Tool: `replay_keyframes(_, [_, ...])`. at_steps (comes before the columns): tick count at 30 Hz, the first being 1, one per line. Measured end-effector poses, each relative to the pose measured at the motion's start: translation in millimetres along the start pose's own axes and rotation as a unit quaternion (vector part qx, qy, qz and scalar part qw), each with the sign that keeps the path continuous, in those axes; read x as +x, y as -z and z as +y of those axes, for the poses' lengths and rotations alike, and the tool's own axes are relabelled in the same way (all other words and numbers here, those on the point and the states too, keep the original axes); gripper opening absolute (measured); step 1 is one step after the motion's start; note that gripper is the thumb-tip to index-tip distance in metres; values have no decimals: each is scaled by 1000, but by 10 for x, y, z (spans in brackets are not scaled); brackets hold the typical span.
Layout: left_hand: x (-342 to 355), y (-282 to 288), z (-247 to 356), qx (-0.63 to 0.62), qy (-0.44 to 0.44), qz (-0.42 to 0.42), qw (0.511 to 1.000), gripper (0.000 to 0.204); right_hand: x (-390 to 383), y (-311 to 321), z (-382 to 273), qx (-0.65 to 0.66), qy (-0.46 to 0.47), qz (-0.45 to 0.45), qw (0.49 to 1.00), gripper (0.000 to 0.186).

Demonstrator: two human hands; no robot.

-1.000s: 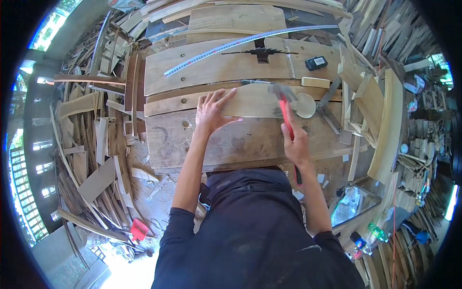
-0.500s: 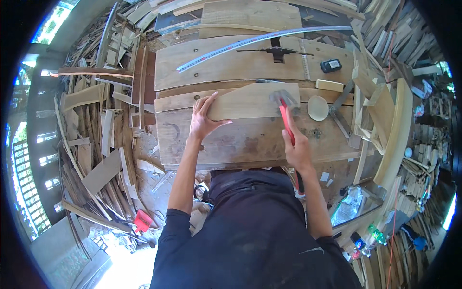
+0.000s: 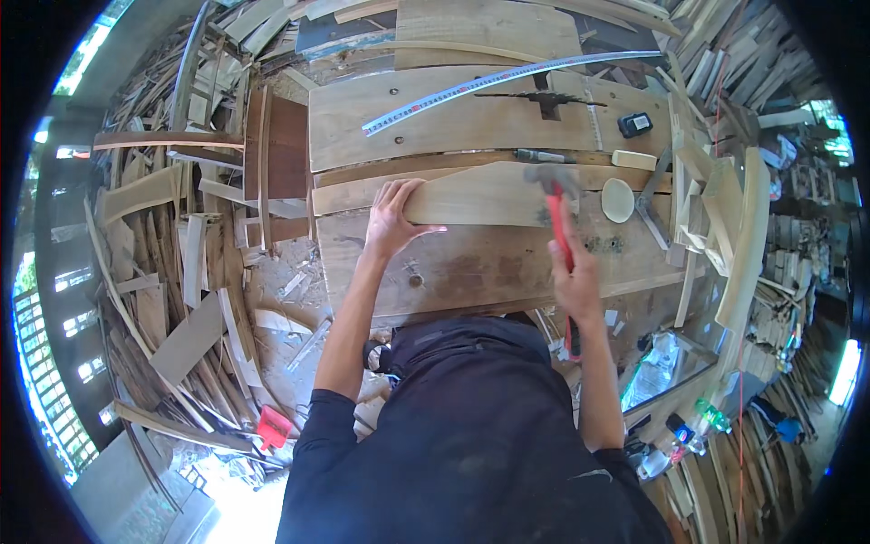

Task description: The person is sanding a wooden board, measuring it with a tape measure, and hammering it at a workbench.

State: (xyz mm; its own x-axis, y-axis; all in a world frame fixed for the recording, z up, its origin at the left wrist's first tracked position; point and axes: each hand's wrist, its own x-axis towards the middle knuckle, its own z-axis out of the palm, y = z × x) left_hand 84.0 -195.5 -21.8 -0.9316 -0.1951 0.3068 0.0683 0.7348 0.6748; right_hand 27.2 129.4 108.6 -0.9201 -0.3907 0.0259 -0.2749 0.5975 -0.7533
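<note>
My left hand (image 3: pixel 393 220) grips the left part of a pale wooden board (image 3: pixel 494 201), its fingers over the far edge and its thumb along the near edge. The board lies flat on the wooden workbench (image 3: pixel 471 267). My right hand (image 3: pixel 577 283) is closed round the red handle of a hammer (image 3: pixel 561 231). The blurred hammer head is over the board's right end; whether it touches the wood I cannot tell. Just beyond the board lies a dark pen-like tool (image 3: pixel 544 156). A pale round wooden disc (image 3: pixel 618 199) is right of the hammer.
A tape measure blade (image 3: pixel 507 83) stretches across the bench's far part, with a small black box (image 3: pixel 634 124) nearby. A wooden block (image 3: pixel 633 160) and a metal square (image 3: pixel 649 213) lie at the right. Scrap wood (image 3: pixel 172 299) is piled left; a curved timber frame (image 3: pixel 745 236) stands right.
The view has shifted slightly, moving the bench rightward in the picture. The board sits a little nearer me, exposing more of the dark tool. Both hands keep their grips; the hammer head stays blurred.
</note>
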Motion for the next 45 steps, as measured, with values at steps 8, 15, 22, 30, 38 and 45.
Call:
replay_keyframes(8, [-43,90,-170,-13,-5,-17,1000,85,1,-203,-420,41,-47,72,995,67])
replay_keyframes(15, [-63,141,-204,-25,5,-1,1000,84,-38,-531,-568,36,-9,81,996,64])
replay_keyframes(22, [-65,152,-242,-31,21,-26,999,85,-206,-877,-419,-22,-51,-23,998,63])
replay_keyframes(30, [-64,169,-209,-46,36,-34,998,86,41,-681,-837,32,32,70,997,66])
replay_keyframes(38, [-70,157,-209,-35,30,-21,999,82,40,-926,-542,-28,26,-14,999,66])
replay_keyframes(45, [-88,153,-225,-30,25,-27,999,84,119,-488,-880,161,29,106,981,65])
